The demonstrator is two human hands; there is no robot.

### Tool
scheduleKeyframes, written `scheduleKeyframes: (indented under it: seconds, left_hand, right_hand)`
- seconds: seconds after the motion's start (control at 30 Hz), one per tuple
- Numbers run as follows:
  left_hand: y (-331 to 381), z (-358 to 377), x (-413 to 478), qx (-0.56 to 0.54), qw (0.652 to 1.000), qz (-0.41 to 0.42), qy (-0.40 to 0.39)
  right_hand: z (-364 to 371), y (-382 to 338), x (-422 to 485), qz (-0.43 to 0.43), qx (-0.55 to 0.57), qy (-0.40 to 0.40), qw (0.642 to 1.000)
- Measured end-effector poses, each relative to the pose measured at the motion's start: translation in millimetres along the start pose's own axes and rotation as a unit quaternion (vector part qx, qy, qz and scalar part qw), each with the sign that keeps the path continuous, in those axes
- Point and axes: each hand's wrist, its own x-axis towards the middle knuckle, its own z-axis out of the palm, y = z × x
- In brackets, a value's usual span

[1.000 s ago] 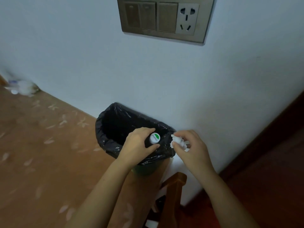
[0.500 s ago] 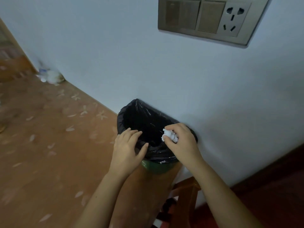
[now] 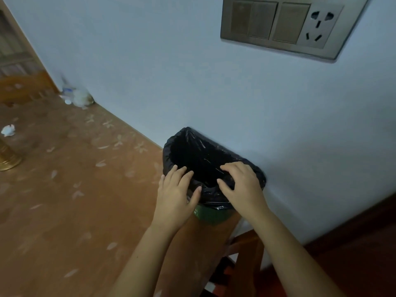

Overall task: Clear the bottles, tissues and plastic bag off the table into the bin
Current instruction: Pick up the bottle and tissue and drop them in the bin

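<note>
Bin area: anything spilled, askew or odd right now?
No spill at the bin; its black liner sits over the rim. Both hands are empty. Off the bin: a crumpled tissue and a blurry white heap on the table.

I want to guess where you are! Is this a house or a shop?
Probably a room in a home or hotel: a wooden table against a plain wall, a switch-and-socket panel above it, and a small bin lined with a black bag.

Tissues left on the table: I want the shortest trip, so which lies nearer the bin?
The heap by the wall, against the far corner; the crumpled tissue lies farther left.
</note>
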Motion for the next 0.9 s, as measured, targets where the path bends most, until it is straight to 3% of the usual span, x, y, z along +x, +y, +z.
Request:
scheduleKeyframes:
  seconds: [0.4, 0.9]
  left_hand:
    - [39, -29, -77, 0.003, 0.998, 0.061, 0.028]
    - [55, -65, -202, -0.028, 0.995, 0.092, 0.006]
  right_hand:
    - [-36, -38, -98, -0.008, -0.116, 0.047, 0.992]
    - [-58, -99, -233, 0.007, -0.157, 0.082, 0.984]
